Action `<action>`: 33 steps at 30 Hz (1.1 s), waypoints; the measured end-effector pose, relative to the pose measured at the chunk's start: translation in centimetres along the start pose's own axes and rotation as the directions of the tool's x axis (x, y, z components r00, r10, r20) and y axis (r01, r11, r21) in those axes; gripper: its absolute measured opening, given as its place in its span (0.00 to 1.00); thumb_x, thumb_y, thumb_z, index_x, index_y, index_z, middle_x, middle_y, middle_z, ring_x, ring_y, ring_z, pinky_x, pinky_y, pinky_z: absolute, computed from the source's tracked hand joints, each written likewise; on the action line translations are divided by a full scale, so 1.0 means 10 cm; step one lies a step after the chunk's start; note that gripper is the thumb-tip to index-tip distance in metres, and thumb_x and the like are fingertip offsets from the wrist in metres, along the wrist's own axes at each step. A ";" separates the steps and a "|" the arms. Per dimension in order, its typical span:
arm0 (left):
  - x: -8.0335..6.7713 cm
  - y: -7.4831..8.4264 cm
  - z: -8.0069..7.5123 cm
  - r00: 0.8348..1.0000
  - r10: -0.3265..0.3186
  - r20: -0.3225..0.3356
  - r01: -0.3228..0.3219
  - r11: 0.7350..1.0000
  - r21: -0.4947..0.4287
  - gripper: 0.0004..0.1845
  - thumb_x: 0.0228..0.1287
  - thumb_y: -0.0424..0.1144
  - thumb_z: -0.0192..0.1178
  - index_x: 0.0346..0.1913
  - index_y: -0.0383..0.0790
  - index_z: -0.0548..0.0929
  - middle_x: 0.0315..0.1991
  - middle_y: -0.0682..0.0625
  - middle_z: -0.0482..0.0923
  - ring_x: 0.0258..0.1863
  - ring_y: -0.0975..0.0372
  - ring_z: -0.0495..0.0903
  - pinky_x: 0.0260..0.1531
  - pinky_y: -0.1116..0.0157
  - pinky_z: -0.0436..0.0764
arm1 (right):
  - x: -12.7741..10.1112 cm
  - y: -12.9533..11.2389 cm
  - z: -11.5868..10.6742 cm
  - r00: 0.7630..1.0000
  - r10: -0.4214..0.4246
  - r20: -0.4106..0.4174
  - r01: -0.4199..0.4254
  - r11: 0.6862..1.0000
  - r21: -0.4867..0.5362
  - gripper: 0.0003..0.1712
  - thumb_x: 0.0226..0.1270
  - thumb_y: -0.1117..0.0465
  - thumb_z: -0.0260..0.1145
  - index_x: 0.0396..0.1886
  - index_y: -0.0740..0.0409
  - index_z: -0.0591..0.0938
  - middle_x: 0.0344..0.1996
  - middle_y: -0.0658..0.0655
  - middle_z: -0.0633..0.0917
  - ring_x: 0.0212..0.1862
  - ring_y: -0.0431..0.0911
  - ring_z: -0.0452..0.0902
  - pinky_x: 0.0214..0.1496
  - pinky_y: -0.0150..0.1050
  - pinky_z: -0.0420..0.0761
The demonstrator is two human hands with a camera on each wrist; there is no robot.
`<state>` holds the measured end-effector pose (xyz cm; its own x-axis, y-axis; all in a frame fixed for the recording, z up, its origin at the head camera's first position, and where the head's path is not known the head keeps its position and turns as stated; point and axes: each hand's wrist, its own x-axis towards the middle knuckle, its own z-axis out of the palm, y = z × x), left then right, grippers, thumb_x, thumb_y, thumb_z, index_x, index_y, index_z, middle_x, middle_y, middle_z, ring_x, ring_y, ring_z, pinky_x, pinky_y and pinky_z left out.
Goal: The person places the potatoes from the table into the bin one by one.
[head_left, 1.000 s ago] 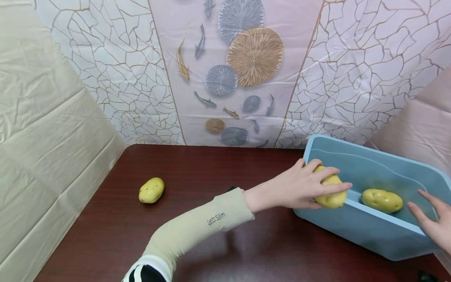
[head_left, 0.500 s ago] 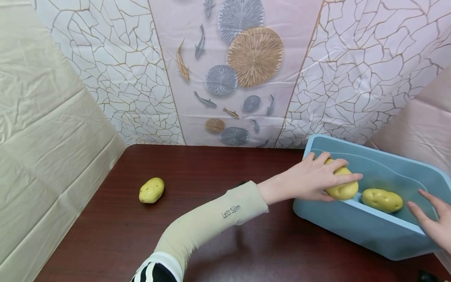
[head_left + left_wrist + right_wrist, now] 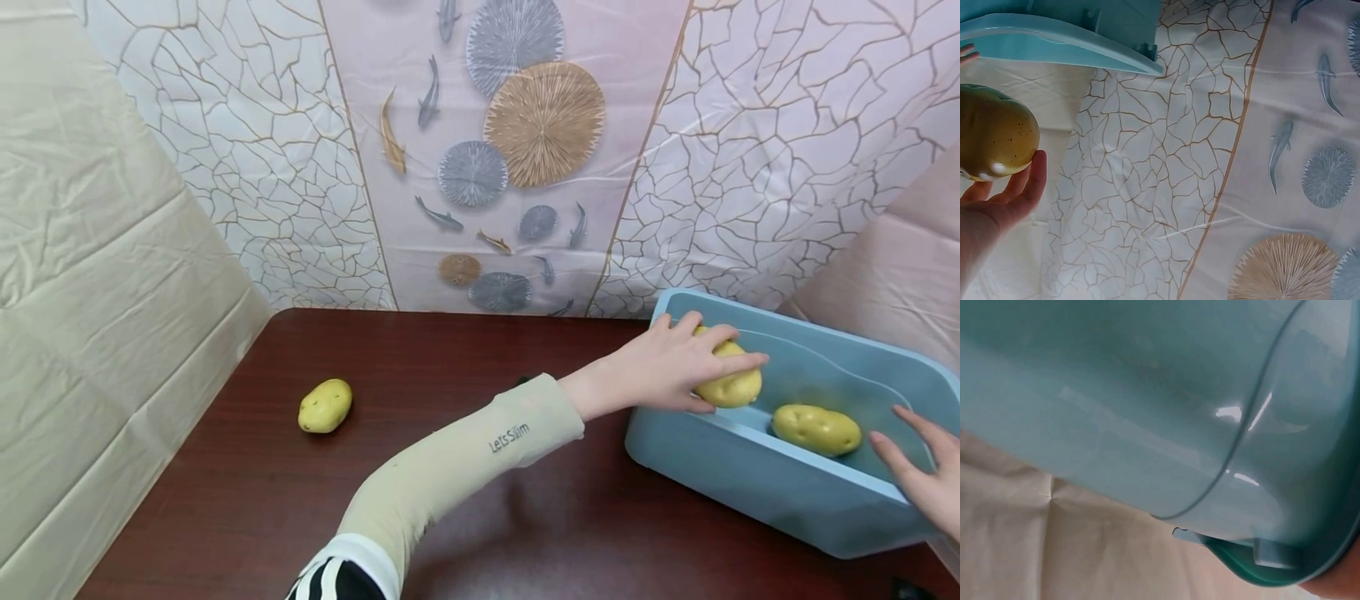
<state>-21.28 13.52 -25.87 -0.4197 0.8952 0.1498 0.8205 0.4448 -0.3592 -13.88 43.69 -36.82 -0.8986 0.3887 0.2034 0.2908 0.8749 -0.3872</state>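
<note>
Three yellow, speckled, oval potatoes in sight. Nearest work: my left hand (image 3: 660, 375), arm stretched out in a beige sleeve (image 3: 450, 475) with small lettering, fingers and thumb curled round one smooth, matte potato (image 3: 729, 377), holding it just over the near-left corner of the pale blue plastic tub (image 3: 757, 492). Left wrist view: the held potato's skin is dull gold with dark flecks, thumb under it, tub rim above.

Second potato (image 3: 816, 429) lies inside on the tub floor, apart from the held one. My right hand (image 3: 918, 475), fingers straight and spread, rests against the tub's near-right rim. Tub walls glossy, rounded corners, a moulded line along the inner wall.

Third potato (image 3: 325, 406) lies alone on the dark red-brown wood-grain table (image 3: 300, 500), well to the left.

Behind: creased plastic sheeting, cream at left, a cracked-stone pattern and a centre panel of fish and round fan shapes (image 3: 517, 150).
</note>
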 end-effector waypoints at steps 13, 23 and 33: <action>0.14 0.01 -0.01 0.999 -0.010 0.039 0.011 1.000 -0.012 0.36 0.57 0.61 0.49 0.67 0.65 0.50 0.64 0.57 0.55 0.53 0.62 0.63 0.42 0.67 0.68 | 0.76 1.36 0.75 0.999 0.016 -0.037 -0.018 0.999 -0.033 0.46 0.61 0.35 0.45 0.70 0.56 0.45 0.68 0.69 0.46 0.68 0.65 0.40 0.61 0.63 0.49; 0.21 -0.02 -0.02 0.994 -0.032 0.106 0.035 0.999 -0.034 0.37 0.56 0.63 0.49 0.68 0.66 0.47 0.65 0.57 0.52 0.56 0.62 0.62 0.45 0.67 0.67 | 0.29 0.55 0.31 0.998 -0.036 -0.042 0.036 0.999 0.007 0.42 0.65 0.39 0.40 0.68 0.63 0.46 0.66 0.73 0.48 0.66 0.67 0.42 0.61 0.63 0.49; 0.23 -0.02 0.01 0.992 -0.032 0.119 0.038 0.998 -0.052 0.37 0.56 0.63 0.49 0.67 0.67 0.48 0.65 0.58 0.54 0.55 0.62 0.62 0.46 0.67 0.67 | 0.00 0.04 0.04 1.000 -0.004 -0.022 0.005 1.000 0.017 0.42 0.67 0.39 0.36 0.67 0.67 0.47 0.64 0.75 0.49 0.66 0.68 0.43 0.61 0.63 0.50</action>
<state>-22.40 15.48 -25.55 -0.4890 0.8708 0.0504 0.8229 0.4797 -0.3044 -13.92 43.95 -37.31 -0.8924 0.3913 0.2246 0.2813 0.8718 -0.4012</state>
